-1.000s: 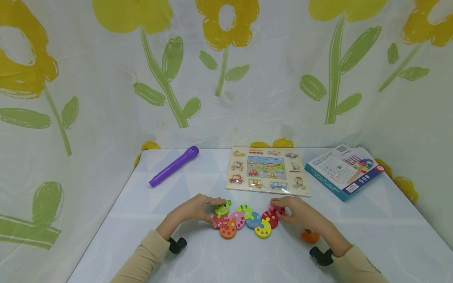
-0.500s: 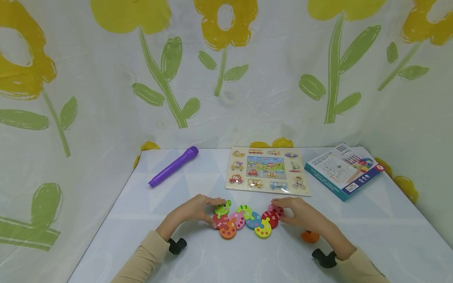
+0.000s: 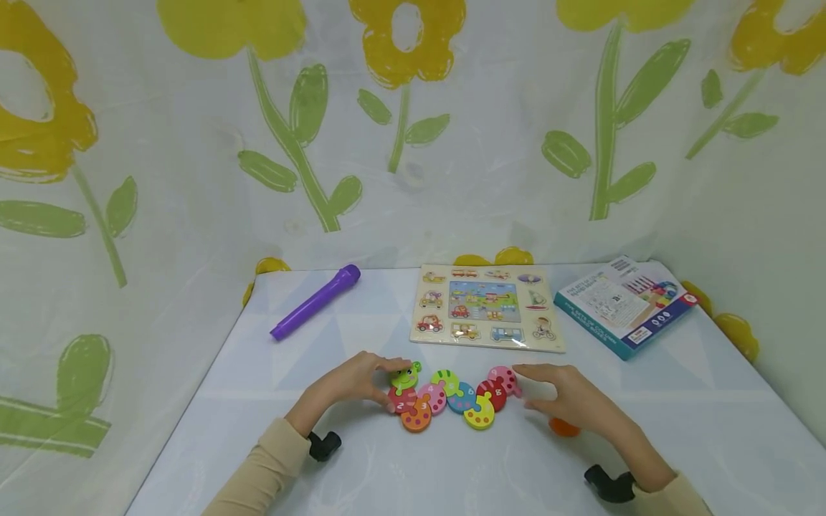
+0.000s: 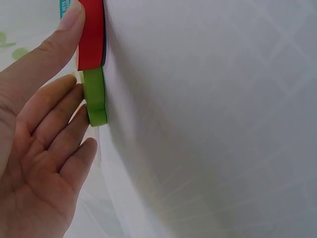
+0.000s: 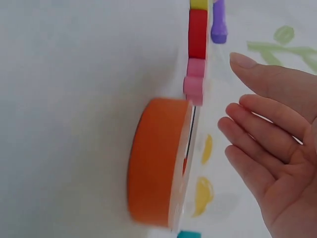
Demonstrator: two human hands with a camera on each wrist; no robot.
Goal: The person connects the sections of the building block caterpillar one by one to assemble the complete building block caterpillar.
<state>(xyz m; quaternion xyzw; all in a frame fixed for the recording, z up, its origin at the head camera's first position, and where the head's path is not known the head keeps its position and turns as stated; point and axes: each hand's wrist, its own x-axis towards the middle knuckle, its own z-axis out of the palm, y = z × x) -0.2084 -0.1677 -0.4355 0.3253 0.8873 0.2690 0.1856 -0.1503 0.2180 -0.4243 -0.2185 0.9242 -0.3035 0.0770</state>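
Observation:
A wooden number caterpillar puzzle [image 3: 480,413] of joined colored pieces lies in a wavy line on the table. My left hand [image 3: 351,381] holds its left end, fingers at the green smiling head [image 3: 404,380] and thumb on the red piece numbered 2 [image 4: 91,37]. The left wrist view shows that thumb against the red edge and fingertips beside the green edge [image 4: 95,96]. Just right of the pink tail-end piece [image 3: 502,378], my right hand [image 3: 576,398] stands apart from it, thumb and fingers spread, holding nothing. A loose orange piece [image 5: 156,163] lies partly hidden under the right hand in the head view.
A purple toy microphone [image 3: 316,302] lies at the back left. Behind the caterpillar is a wooden vehicle picture puzzle board [image 3: 487,340]. A teal-edged box [image 3: 624,308] sits at the back right, near the flower-print curtain [image 3: 490,172].
My right hand has let go of the pink tail-end piece and drawn back to the right. My left hand has stayed at the head end.

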